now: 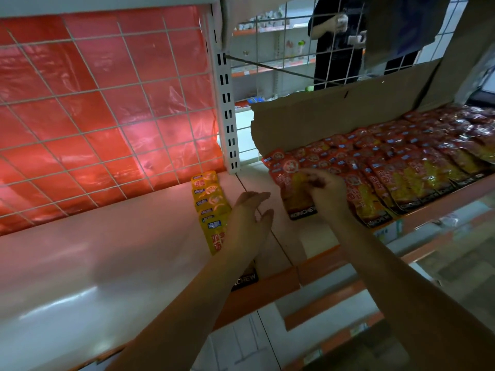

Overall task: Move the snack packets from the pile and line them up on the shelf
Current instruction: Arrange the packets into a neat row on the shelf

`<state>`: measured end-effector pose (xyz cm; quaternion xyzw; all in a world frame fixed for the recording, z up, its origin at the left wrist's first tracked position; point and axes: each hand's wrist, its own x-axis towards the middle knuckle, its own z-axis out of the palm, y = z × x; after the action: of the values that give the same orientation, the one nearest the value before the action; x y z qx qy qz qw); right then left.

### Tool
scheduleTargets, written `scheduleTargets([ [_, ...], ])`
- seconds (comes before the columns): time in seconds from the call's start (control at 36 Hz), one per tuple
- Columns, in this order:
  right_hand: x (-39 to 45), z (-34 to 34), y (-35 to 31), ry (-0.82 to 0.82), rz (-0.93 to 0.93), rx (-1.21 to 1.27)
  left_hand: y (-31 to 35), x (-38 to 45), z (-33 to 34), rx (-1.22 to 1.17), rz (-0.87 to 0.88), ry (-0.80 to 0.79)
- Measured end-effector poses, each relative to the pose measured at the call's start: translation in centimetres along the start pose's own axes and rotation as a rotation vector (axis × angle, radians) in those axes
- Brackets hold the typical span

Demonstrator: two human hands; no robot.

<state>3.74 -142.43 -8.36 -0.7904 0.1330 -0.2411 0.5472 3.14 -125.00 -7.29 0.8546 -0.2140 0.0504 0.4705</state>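
Two bare forearms reach in from the lower edge toward the shelf (134, 236). Left hand (249, 218): fingers loosely spread, palm turned inward, holding nothing, hovering just beside a front-to-back row of yellow snack packets (211, 207) whose front end the forearm hides. Right hand (324, 191): fingers pinched on the upper part of a red-and-yellow snack packet (297, 194), which lies at the left end of the overlapped red packet rows (401, 162) before a cardboard flap (334, 116). Risks, as judged: the glossy film may slip from so light a pinch; lifting or pressing this packet may drag its overlapped neighbours askew; the left forearm, lying over the yellow row, may sweep its front packets toward the orange shelf edge (267, 290). Motion blur obscures the exact finger contact.
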Motion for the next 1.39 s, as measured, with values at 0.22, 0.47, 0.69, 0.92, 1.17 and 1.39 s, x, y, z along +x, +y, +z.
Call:
scheduleTargets([
  [0.22,2.9,0.2,0.2,-0.044,-0.278,-0.838,0.1,-0.2,-1.1,0.441,0.248,-0.101],
  [0.47,2.9,1.1,-0.1,-0.108,-0.122,-1.221,-1.3,0.2,-1.8,0.500,0.273,-0.115],
  [0.69,-0.2,5.4,-3.0,-0.113,-0.314,-1.046,-2.6,-0.2,-4.7,0.482,0.229,-0.023],
  [0.92,-4.3,14.1,-6.2,-0.237,-0.692,-0.895,-7.1,-3.2,-12.0,0.610,0.108,0.112],
  [1.17,-10.9,26.0,-10.9,-0.426,-0.853,-0.637,-12.5,-10.9,-23.1,0.682,-0.120,0.291],
  [1.39,-19.5,36.0,-16.2,-0.518,-0.865,-0.545,-17.6,-18.8,-33.9,0.733,-0.207,0.386],
])
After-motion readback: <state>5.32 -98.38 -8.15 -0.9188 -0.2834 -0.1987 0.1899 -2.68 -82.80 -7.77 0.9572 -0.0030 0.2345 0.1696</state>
